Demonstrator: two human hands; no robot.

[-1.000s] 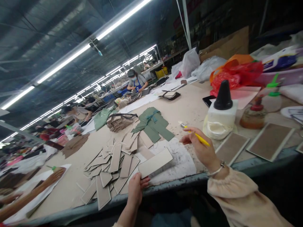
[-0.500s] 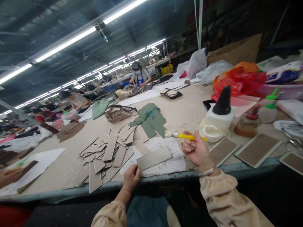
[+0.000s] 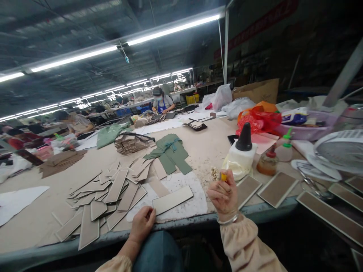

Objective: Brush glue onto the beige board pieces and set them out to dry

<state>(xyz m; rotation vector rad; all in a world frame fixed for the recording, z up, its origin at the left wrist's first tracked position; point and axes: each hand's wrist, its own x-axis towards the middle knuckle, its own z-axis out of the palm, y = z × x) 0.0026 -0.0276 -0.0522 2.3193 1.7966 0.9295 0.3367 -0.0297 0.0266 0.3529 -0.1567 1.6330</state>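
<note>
My left hand pinches the near left corner of a pale rectangular piece lying on a stained white sheet at the table's front edge. Closed around a brush with a yellow handle, my right hand is raised to the right of the sheet. The brush's pale bristles show beyond my fingers, pointing away and left. Just behind this hand stands a white glue container with a black cone top. Left of the sheet is a loose heap of brown rectangular pieces.
Green strips tied together and a brown bundle lie farther back. To the right are an amber bottle, framed brown panels and a purple basin. A person in a blue apron works across the table.
The view has turned to the right, showing more panels and a white round object. The brush has swung from lying sideways to pointing away from me. My left hand still pinches the pale piece.
</note>
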